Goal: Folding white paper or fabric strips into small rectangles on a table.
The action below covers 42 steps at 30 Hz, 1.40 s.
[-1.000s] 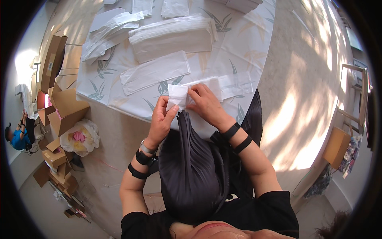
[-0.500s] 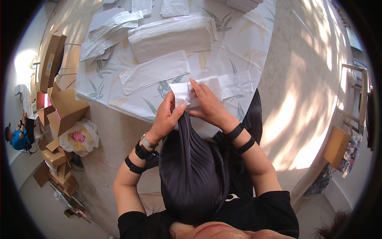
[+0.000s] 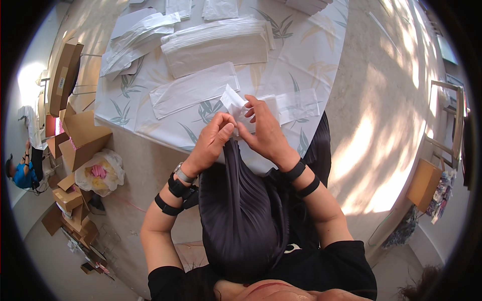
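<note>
A thin white paper-like bag (image 3: 233,102) lies at the table's near edge, its left end lifted and tilted up between my hands. Its paler, see-through end (image 3: 301,105) stretches flat to the right. My left hand (image 3: 212,143) is closed, thumb and forefinger pinched at the lower corner of the raised end. My right hand (image 3: 265,131) is bent around the bag from the right, fingers curled against it and covering its middle. Just beyond lies a flat white bag (image 3: 196,90), apart from my hands. A thick stack of similar bags (image 3: 216,47) is behind it.
More white bags (image 3: 133,42) fan out at the table's far left. The table (image 3: 314,55) has a leaf-patterned cloth. Open cardboard boxes (image 3: 83,138) and a filled plastic bag (image 3: 99,173) stand on the floor at left. A person in blue (image 3: 25,173) is at the far left.
The bag's left end has been turned up and now points away from me. My left fingers have drawn into a tighter pinch, and my right fingers have curled more.
</note>
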Tool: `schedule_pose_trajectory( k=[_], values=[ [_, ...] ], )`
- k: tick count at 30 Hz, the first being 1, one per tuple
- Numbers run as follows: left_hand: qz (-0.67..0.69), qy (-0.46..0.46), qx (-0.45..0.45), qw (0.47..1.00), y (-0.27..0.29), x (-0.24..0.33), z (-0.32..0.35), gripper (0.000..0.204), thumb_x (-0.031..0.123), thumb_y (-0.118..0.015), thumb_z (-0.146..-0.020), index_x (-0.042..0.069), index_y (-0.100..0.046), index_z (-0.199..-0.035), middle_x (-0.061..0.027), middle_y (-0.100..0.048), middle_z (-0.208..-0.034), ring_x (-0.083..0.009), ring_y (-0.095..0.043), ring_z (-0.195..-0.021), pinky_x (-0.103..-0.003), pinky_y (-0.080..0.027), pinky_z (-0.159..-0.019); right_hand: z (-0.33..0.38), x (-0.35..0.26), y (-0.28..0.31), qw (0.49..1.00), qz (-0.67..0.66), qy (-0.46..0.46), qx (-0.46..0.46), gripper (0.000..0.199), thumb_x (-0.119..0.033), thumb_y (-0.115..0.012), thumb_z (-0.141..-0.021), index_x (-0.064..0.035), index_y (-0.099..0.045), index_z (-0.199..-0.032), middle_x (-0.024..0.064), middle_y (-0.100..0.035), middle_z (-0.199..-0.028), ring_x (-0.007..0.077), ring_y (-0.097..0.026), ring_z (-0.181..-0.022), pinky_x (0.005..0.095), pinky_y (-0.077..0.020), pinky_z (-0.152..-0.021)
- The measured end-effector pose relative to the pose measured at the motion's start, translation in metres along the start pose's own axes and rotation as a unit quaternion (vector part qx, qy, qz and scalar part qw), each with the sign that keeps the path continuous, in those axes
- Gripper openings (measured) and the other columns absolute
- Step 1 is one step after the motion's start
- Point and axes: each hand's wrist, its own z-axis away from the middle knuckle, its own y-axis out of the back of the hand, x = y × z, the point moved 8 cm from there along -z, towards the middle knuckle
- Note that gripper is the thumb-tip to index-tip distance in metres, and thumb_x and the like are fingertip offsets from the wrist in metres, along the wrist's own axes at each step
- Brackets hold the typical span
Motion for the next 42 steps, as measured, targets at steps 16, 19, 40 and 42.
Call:
schedule_pose_trajectory(
  k=[16,19,40,42],
  values=[
    [-0.39,-0.151,-0.114,0.901,-0.04,0.018,-0.003,0.043,0.039,-0.074,-0.103,-0.003,-0.063,-0.111,-0.0371,-0.047,-0.161,-0.054,-0.038,-0.156,-0.053,-0.039,-0.125,0.006,0.006,0.044,0.993,0.052,-0.086,0.067,0.062,-0.024,-0.084,-0.094,0.0044,-0.057,-0.143,0.0218,-0.069,-0.118,0.0304,-0.07,-0.104,0.0392,-0.0572,-0.09],
    [-0.383,-0.146,-0.094,0.907,-0.037,0.02,-0.002,0.04,0.035,-0.073,-0.104,-0.002,-0.063,-0.114,-0.0359,-0.049,-0.16,-0.0524,-0.042,-0.153,-0.052,-0.041,-0.122,0.007,0.024,0.046,0.992,0.051,-0.081,0.076,0.05,-0.013,-0.078,-0.097,0.0012,-0.06,-0.141,0.0198,-0.071,-0.11,0.0296,-0.071,-0.096,0.0374,-0.057,-0.088],
    [-0.534,-0.259,-0.03,0.805,-0.02,-0.004,0.005,0.077,0.024,-0.081,-0.093,0.013,-0.052,-0.163,-0.0087,-0.046,-0.173,-0.0287,-0.039,-0.162,-0.05,-0.031,-0.133,0.002,0.023,0.049,0.985,0.154,-0.042,0.06,0.045,0.002,-0.064,-0.098,0.0016,-0.056,-0.142,0.0253,-0.071,-0.113,0.0453,-0.07,-0.103,0.0516,-0.0567,-0.09],
    [-0.554,-0.245,-0.046,0.795,-0.023,-0.011,0.003,0.078,0.027,-0.078,-0.094,0.016,-0.048,-0.165,-0.0056,-0.041,-0.176,-0.0255,-0.035,-0.164,-0.05,-0.023,-0.135,0.002,0.024,0.049,0.986,0.151,-0.044,0.059,0.045,0.002,-0.064,-0.098,0.0023,-0.056,-0.143,0.0258,-0.071,-0.114,0.0454,-0.07,-0.104,0.0516,-0.0567,-0.09]
  ],
)
